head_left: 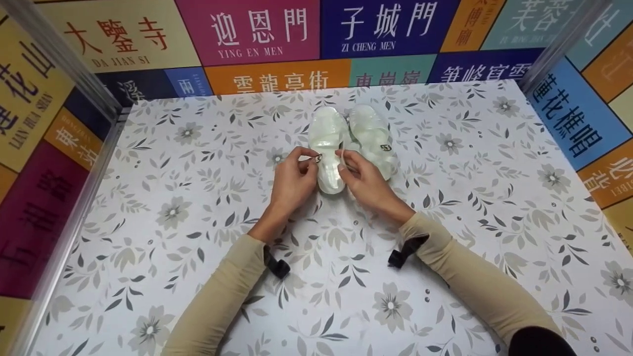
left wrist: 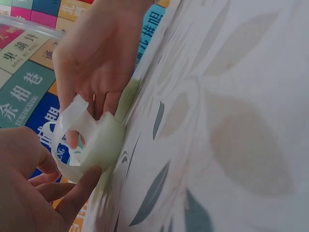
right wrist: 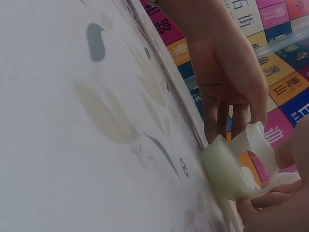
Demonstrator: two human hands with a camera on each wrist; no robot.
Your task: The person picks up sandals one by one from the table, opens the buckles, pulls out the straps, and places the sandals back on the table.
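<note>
Two pale, translucent sandals lie side by side on the flowered cloth, toes pointing away. My left hand (head_left: 293,180) pinches the small metal buckle (head_left: 318,158) at the left side of the nearer-left sandal (head_left: 330,178). Thumb and fingers of my right hand (head_left: 368,184) pinch the loose strap (head_left: 342,157) on that sandal's other side. In the left wrist view, the heel end of the sandal (left wrist: 104,142) stands between both hands, its strap raised above the sole. The second sandal (head_left: 370,129) has its buckle (head_left: 385,148) on the right and is partly covered by my right hand.
A white tablecloth (head_left: 207,277) with grey flowers and leaves covers the table. Colourful panels (head_left: 257,29) with large characters rise behind its far edge and at both sides. Black bands (head_left: 408,249) hang at both sleeve cuffs.
</note>
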